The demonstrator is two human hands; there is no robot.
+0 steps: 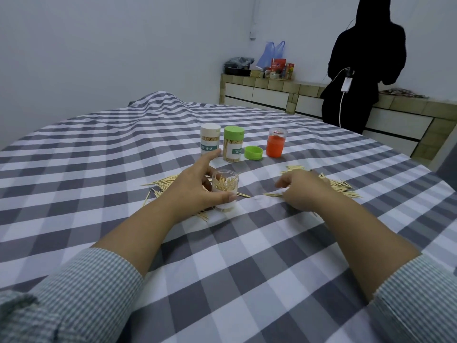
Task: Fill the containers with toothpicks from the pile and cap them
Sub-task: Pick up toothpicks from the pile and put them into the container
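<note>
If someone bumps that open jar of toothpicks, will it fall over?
Probably yes if let go: the jar is tall and narrow, and looks like light plastic. It has no cap, so its toothpicks would likely spill. For now the left hand grips it, which should steady it.

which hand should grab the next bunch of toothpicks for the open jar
Right, probably. The right hand already rests on the loose toothpicks with fingers curled over them, while the left hand grips the open clear container, steadying it upright.

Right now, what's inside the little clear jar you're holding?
Toothpicks stand loosely inside the jar. My left hand and its white label cover the bottom.
</note>
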